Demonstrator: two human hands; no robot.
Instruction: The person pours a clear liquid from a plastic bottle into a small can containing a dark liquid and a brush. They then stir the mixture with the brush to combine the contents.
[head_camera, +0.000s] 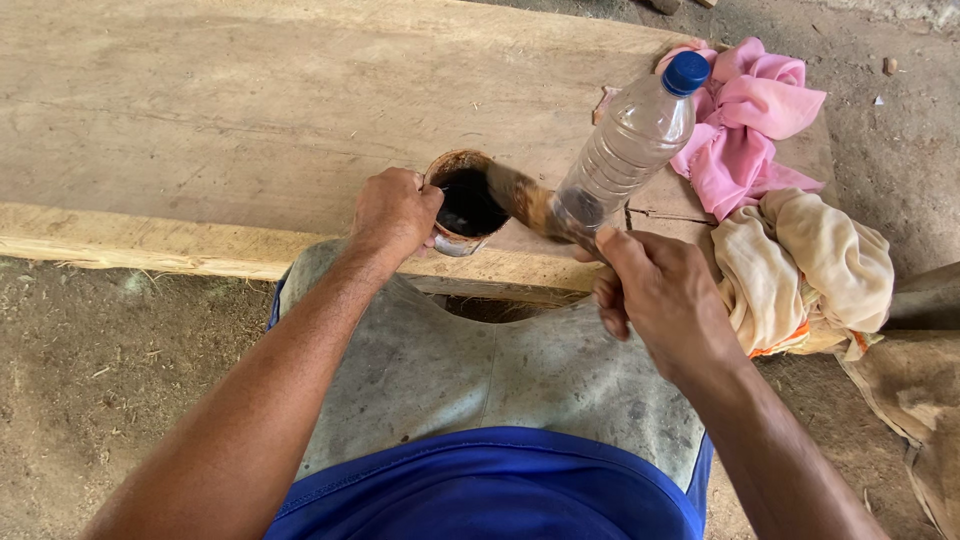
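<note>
My left hand (392, 212) grips the side of a small rusty tin can (462, 203) that stands near the front edge of a wide wooden plank (250, 110). Dark liquid fills the can. My right hand (655, 292) is shut on the handle of a paintbrush (528, 200), whose stained bristles rest at the can's right rim. A clear plastic bottle with a blue cap (628, 140) stands on the plank just behind the brush, touching or very near my right hand.
A pink cloth (745, 120) lies crumpled on the plank's right end. A cream rag (810, 265) hangs off the plank edge beside my right hand. Dirt floor surrounds the plank. My knees in grey shorts are below.
</note>
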